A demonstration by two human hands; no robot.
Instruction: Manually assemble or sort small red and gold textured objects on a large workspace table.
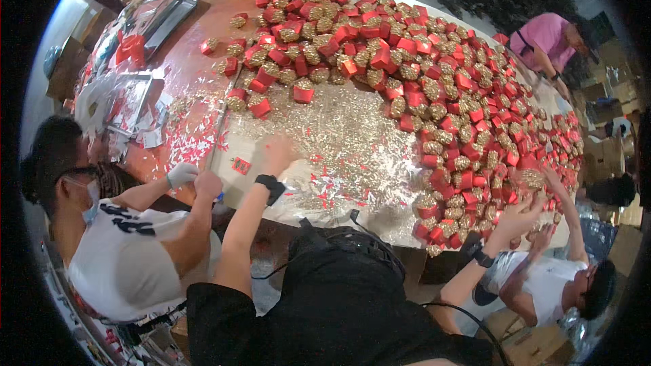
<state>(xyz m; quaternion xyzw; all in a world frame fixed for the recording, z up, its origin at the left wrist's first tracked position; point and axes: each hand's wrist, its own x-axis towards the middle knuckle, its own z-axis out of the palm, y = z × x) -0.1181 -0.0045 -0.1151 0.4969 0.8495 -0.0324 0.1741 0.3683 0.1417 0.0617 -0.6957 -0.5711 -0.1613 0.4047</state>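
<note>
My left hand [279,154] is over the near part of the table, smeared by motion, so I cannot make out its fingers or anything in them. Just left of it lies a small red card [241,165] with dark marks. My right hand [517,222] reaches over the near right edge of the pile, its fingers stretched out and apart. A blurred gold piece [529,178] shows just beyond those fingertips, with a co-worker's hand [556,179] close by. The pile is made of red-and-gold ornaments [434,88], each with a faceted red part and a rough, glittery gold part.
Gold glitter and red and white scraps [332,186] litter the table [237,137]. Co-workers sit on my left [129,251] and right [542,285]; another in pink [542,44] stands at the far right. Trays [169,24] and a red container [130,47] are at the far left.
</note>
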